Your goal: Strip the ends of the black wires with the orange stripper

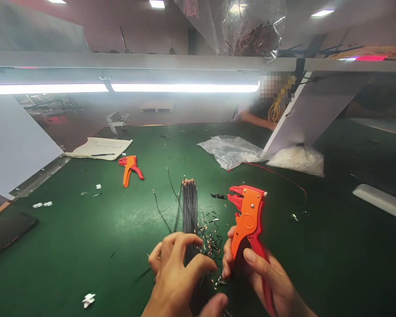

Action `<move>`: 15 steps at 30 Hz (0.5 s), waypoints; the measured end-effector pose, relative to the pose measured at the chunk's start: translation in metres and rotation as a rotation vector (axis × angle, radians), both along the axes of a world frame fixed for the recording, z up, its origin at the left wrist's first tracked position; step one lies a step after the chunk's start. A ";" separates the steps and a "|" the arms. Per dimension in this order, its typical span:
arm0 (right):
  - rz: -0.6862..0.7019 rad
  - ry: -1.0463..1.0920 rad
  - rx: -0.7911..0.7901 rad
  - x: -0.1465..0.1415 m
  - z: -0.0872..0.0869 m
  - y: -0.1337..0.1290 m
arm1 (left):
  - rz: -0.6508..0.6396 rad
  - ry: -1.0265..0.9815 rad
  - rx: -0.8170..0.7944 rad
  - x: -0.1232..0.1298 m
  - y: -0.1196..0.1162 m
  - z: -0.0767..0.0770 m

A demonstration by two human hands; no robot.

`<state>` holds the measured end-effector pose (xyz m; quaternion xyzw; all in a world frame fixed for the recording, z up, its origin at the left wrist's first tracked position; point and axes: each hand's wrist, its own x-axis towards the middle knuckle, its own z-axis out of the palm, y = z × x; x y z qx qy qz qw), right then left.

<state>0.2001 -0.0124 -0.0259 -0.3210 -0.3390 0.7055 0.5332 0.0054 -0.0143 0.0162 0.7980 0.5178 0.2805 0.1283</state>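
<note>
My right hand [267,273] is wrapped round the handles of an orange and red wire stripper [249,220], its jaws pointing left. Over the lower part of a bundle of black wires [189,207] is my left hand [181,268], fingers apart and curved, with nothing visibly gripped. The bundle lies lengthwise on the green table, its copper ends at the far end. Some loose black wires [160,210] lie to its left. Small cut pieces of black insulation [213,237] are scattered between the bundle and the stripper.
A second orange stripper [130,169] and a paper with a pen [102,147] lie at the back left. Plastic bags [232,149] are at the back right, near a slanted panel [313,110]. Beyond, a person's arm [257,119] shows. A lit shelf [185,64] spans overhead.
</note>
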 end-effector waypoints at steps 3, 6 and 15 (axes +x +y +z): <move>-0.039 -0.018 0.000 0.005 0.001 0.003 | 0.089 0.092 0.086 0.005 0.002 -0.027; -0.065 -0.030 0.020 0.009 0.001 0.006 | 0.122 0.191 0.095 0.010 0.001 -0.041; -0.061 -0.069 0.022 0.009 0.002 0.007 | 0.170 0.191 0.111 0.022 -0.004 -0.049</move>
